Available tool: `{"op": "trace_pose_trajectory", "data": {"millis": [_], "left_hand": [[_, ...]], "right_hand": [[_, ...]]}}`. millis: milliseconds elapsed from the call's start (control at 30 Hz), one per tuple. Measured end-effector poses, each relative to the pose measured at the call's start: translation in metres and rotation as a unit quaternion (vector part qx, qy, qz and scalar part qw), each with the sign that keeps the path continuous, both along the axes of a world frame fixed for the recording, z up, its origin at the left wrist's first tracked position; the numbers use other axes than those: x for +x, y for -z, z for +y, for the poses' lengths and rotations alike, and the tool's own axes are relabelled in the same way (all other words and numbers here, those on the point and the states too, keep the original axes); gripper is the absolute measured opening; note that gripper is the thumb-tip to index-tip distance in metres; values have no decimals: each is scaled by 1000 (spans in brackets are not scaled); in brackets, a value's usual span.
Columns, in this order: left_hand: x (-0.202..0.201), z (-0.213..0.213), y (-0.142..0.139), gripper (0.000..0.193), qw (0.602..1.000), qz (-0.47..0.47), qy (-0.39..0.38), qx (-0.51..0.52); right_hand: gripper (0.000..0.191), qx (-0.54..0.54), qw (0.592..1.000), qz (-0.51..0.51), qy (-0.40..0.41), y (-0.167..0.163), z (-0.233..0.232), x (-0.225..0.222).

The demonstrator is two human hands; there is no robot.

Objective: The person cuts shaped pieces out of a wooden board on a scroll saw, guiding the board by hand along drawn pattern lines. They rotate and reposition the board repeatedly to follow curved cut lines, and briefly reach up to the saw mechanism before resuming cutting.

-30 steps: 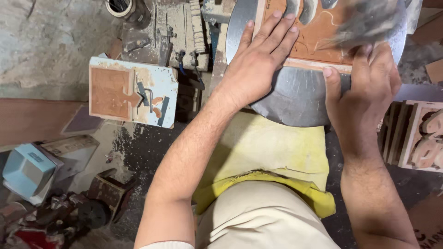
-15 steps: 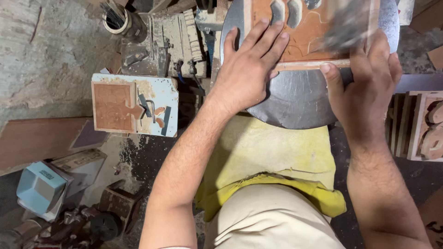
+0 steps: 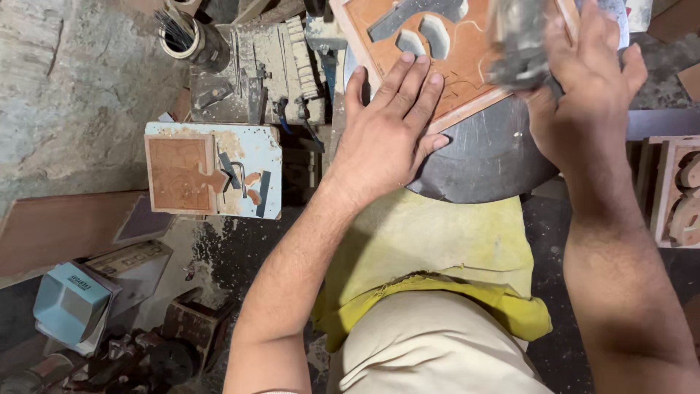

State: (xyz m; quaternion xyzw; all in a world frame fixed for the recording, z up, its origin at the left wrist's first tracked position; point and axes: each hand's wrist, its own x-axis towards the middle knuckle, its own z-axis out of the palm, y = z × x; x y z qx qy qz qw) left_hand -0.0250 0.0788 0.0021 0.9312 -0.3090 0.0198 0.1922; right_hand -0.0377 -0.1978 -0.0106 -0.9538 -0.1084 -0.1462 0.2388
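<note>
A square terracotta clay tile point(image 3: 467, 58) with cut-out shapes lies on a round grey turntable point(image 3: 488, 157) in front of me. My left hand point(image 3: 390, 128) presses flat on the tile's near left corner, fingers spread. My right hand point(image 3: 583, 80) is closed around a blurred grey lump, perhaps a sponge or brush point(image 3: 519, 44), held over the tile's right side. A yellow cloth point(image 3: 430, 248) covers my lap below the turntable.
To the left stands a pale blue board point(image 3: 215, 169) carrying a clay square and small cut pieces. Behind it are tools and a cup of sticks point(image 3: 182, 33). A light blue box point(image 3: 69, 300) sits at lower left. More carved tiles point(image 3: 678, 193) stand at the right edge.
The tile has turned and now sits tilted on the turntable. My right hand has risen with the grey lump onto the tile's right side; my left hand stays pressed on the corner.
</note>
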Motion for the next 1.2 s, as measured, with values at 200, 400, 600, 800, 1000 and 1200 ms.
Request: {"op": "trace_pose_trajectory", "data": {"millis": [200, 400, 600, 800, 1000, 1200], "left_hand": [[-9, 2, -5, 79, 1000, 29, -2, 8], [-18, 7, -10, 90, 997, 69, 10, 20], [-37, -4, 1, 93, 999, 36, -25, 26], [-58, -26, 17, 93, 997, -46, -67, -3], [-67, -36, 23, 90, 991, -95, -90, -11], [-70, -46, 26, 89, 988, -103, -111, -6]], "right_hand": [[26, -22, 999, 26, -1, 5, -6, 9], [23, -15, 999, 48, -17, 4, -11, 23], [37, 34, 996, 80, -25, 0, -7, 34], [40, 72, 994, 71, -36, 1, 7, 32], [30, 26, 996, 90, -10, 3, 13, 31], [33, 63, 997, 44, -30, 19, 7, 35]]}}
